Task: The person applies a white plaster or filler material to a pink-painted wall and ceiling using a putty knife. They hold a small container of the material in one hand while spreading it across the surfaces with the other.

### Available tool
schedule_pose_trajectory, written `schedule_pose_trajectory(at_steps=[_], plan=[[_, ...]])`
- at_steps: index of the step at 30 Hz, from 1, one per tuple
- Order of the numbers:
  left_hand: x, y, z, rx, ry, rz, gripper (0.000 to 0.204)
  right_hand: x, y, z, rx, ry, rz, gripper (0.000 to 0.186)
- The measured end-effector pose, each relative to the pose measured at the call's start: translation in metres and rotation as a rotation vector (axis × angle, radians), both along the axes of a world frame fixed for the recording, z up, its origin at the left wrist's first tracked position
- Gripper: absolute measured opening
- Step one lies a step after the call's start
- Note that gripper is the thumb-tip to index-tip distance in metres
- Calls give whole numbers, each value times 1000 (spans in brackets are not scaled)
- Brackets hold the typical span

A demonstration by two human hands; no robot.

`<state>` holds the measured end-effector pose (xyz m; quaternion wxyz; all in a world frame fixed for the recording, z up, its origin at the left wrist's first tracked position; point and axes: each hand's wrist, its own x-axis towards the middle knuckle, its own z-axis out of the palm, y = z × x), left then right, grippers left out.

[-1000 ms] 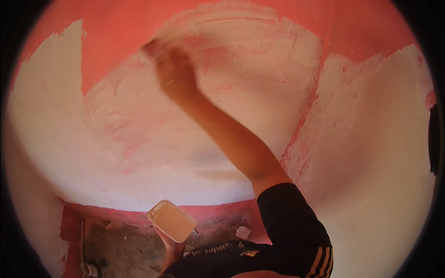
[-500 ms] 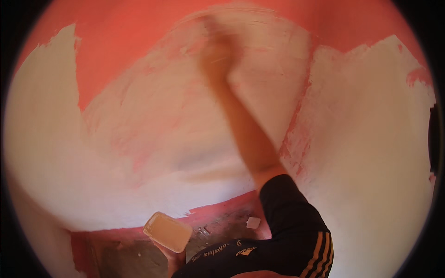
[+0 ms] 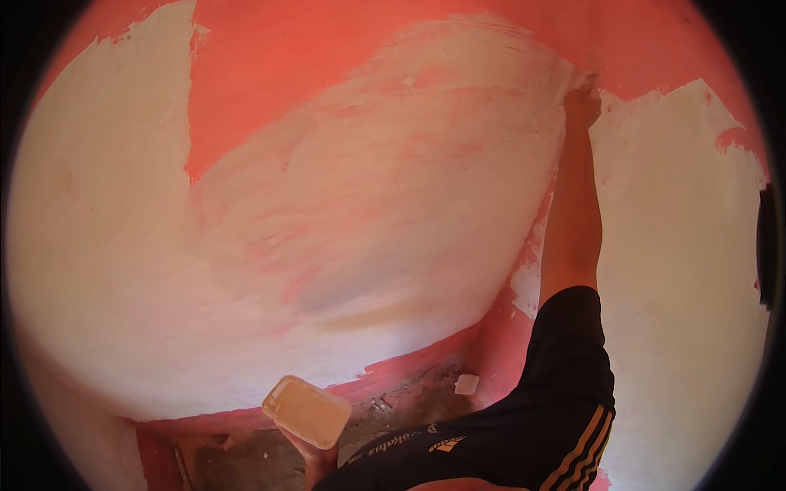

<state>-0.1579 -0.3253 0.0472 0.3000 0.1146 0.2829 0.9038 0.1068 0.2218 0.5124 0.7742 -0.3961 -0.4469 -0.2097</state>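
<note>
My left hand (image 3: 314,452), low in the view, grips a shallow rectangular tub (image 3: 308,412) from beneath, its pale beige inside tilted up toward me. High on the right, my right arm reaches up to the inner corner of the wall (image 3: 368,180). My right hand (image 3: 582,108) is closed around a putty knife (image 3: 588,81), small and mostly hidden, held against the corner. Pale filler covers much of the wall in thin streaks, with red paint showing through.
Bare red paint (image 3: 270,74) runs across the top. The adjoining right wall (image 3: 671,245) is coated pale. Below lies a dirty floor (image 3: 246,462) with scattered debris and a small white square piece (image 3: 467,384). A dark object (image 3: 766,245) sits at the right rim.
My right hand has swept right across the upper wall, from its middle to the corner, and my arm is straighter. My left hand still holds the tub. The view has shifted slightly.
</note>
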Motion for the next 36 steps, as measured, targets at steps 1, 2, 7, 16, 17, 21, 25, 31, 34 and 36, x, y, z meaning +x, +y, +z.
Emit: schedule_pose_trajectory(at_steps=[1, 2, 7, 16, 17, 21, 25, 31, 34, 36], plan=[[-4, -4, 1, -4, 1, -1, 57, -11, -7, -9, -22, -22, -14, 43], [-7, -7, 2, -20, -11, 5, 56, -33, -21, -15, -23, -69, -24, 45], [-21, -5, -6, 29, -74, -54, 55, -213, -150, -57, 352, -632, 292, 60], [22, 36, -9, 28, 41, 0, 55, -53, 3, 13, 338, -205, 99, 28], [31, 42, -3, 22, -1, 15, 54, -13, 42, 13, 264, -164, -177, 34], [68, 85, 24, -41, 90, 35, 56, 61, 110, 8, 18, -106, -136, 42], [115, 144, 31, -40, 155, 42, 58, -21, 43, -8, 379, -324, 269, 55], [204, 239, 16, 41, 14, -44, 57, 16, 68, -26, 584, -380, 603, 36], [247, 265, 16, 7, -40, 3, 56, 146, 179, -20, 492, -29, 140, 11], [267, 272, 20, -48, 27, 15, 57, 196, 233, -38, 263, 56, 45, 10]])
